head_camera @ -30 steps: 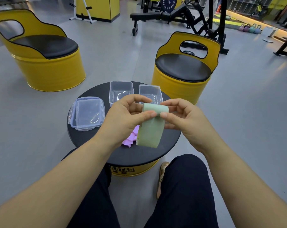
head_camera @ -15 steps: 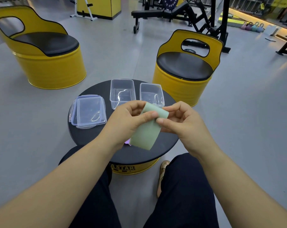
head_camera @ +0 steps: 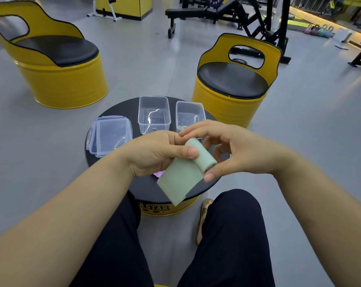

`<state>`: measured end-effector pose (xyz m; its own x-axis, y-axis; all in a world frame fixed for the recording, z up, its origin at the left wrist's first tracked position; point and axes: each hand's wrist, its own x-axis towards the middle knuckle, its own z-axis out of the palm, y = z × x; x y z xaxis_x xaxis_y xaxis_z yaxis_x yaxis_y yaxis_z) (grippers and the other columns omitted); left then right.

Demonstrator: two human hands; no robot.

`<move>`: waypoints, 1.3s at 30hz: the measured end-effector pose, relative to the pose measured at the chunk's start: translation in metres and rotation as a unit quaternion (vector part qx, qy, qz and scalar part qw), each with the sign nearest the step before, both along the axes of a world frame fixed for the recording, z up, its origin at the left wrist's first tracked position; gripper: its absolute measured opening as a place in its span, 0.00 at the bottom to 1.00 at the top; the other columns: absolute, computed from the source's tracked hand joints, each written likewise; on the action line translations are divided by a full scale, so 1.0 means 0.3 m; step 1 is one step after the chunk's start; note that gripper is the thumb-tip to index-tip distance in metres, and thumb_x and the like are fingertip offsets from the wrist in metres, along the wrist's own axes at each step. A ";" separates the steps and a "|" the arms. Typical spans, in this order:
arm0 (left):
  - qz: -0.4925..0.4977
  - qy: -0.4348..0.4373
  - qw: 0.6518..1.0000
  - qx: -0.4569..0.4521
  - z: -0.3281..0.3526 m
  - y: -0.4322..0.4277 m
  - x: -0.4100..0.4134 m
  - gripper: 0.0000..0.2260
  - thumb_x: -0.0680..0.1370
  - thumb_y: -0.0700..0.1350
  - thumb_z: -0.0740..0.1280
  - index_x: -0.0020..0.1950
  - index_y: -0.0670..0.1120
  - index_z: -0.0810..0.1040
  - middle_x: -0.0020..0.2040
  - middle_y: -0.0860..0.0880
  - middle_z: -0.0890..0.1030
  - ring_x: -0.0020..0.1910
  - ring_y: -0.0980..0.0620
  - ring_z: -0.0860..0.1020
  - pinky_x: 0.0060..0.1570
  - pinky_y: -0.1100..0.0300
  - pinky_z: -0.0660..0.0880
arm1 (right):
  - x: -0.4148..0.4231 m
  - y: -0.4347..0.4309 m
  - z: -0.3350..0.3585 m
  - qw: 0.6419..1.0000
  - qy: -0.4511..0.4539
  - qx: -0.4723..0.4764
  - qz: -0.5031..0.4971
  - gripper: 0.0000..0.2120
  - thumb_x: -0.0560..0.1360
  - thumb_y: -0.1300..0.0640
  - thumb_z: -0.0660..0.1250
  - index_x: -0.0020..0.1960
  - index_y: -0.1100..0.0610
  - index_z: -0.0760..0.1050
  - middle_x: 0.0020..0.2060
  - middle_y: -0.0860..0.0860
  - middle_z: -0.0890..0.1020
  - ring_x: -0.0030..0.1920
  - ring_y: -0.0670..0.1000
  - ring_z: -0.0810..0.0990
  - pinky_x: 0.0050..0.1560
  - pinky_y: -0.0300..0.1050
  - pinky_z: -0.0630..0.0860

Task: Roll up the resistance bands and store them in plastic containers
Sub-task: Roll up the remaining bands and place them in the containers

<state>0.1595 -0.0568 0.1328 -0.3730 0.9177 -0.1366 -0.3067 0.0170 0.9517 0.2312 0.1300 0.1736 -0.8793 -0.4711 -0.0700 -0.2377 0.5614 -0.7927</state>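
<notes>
Green resistance band (head_camera: 179,181), partly rolled, is pinched at its roll by left hand (head_camera: 152,154) and right hand (head_camera: 243,152) above the black table's (head_camera: 117,110) near edge, with clear plastic containers (head_camera: 154,114) at its far edge.

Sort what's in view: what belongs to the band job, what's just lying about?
Job: green band, held by left hand and right hand; pink band; left open container; right open container; stacked lids.
Lying about: yellow barrel seats, weight bench, kettlebells.
</notes>
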 end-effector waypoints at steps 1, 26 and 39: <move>-0.005 -0.001 1.000 0.000 0.002 -0.001 0.002 0.16 0.61 0.50 0.77 0.45 0.43 0.84 0.41 0.47 0.84 0.39 0.52 0.83 0.38 0.62 0.78 | 0.001 0.000 -0.001 1.000 0.001 -0.005 0.002 0.29 0.62 0.50 0.77 0.62 0.44 0.73 0.63 0.38 0.71 0.58 0.53 0.75 0.51 0.59 0.77; 0.100 0.213 0.966 -0.106 -0.012 -0.001 0.048 0.19 0.76 0.57 0.63 0.42 0.40 0.77 0.37 0.41 0.73 0.35 0.46 0.69 0.38 0.55 0.66 | 0.011 0.063 -0.076 0.954 -0.011 -0.281 -0.106 0.30 0.52 0.42 0.81 0.51 0.50 0.81 0.49 0.50 0.83 0.52 0.51 0.79 0.49 0.41 0.77; 0.130 0.258 0.952 -0.102 -0.028 0.019 0.052 0.09 0.79 0.46 0.62 0.53 0.47 0.80 0.36 0.55 0.81 0.35 0.57 0.77 0.40 0.61 0.74 | 0.035 0.091 -0.045 0.988 0.109 0.006 -0.108 0.24 0.59 0.44 0.75 0.54 0.42 0.75 0.49 0.42 0.80 0.49 0.45 0.76 0.46 0.42 0.74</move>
